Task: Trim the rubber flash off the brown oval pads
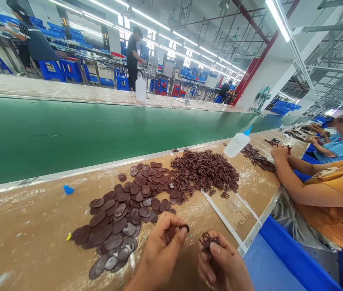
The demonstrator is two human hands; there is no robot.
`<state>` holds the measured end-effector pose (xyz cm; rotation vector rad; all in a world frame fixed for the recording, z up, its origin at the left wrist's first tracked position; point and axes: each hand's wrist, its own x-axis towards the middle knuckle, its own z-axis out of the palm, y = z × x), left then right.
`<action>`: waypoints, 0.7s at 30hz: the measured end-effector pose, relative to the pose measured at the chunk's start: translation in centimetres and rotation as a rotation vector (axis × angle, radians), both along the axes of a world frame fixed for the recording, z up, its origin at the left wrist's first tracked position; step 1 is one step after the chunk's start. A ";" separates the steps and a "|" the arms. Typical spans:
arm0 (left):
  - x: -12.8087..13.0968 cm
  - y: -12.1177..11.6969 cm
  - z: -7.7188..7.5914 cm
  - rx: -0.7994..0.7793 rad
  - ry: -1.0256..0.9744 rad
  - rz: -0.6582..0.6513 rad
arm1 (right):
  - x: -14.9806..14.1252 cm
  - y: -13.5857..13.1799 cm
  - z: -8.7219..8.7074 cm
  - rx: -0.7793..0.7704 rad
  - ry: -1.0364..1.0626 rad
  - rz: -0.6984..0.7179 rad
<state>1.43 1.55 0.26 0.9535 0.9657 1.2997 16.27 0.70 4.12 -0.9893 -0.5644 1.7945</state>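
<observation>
My left hand [162, 248] is closed in a pinch on a small dark brown ring-like piece near its thumb tip. Close beside it, my right hand [221, 262] is curled round a small tangle of thin brown pieces [207, 241]. Both hover over the front edge of the brown worktop [32, 226]. Just beyond my left hand lies a spread of flat brown oval discs [129, 210]. Behind my right hand sits a heap of small tangled brown bits [204, 171].
A green conveyor belt [68, 133] runs behind the worktop. A white squeeze bottle with a blue tip [237, 144] lies tilted past the heap. A co-worker's arm [292, 182] in an orange top works at my right. A blue cap [68, 189] lies left. Blue bin [280, 258] below.
</observation>
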 end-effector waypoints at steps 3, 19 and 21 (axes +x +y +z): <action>-0.1 0.2 0.2 -0.074 -0.052 0.000 | -0.3 0.0 -0.4 -0.024 -0.047 -0.095; 0.2 0.1 0.9 -0.107 -0.254 -0.046 | -3.0 0.1 -1.3 0.123 -0.274 -0.279; 0.2 -0.1 0.9 -0.098 -0.143 -0.057 | -3.3 0.0 -1.3 0.129 -0.295 -0.249</action>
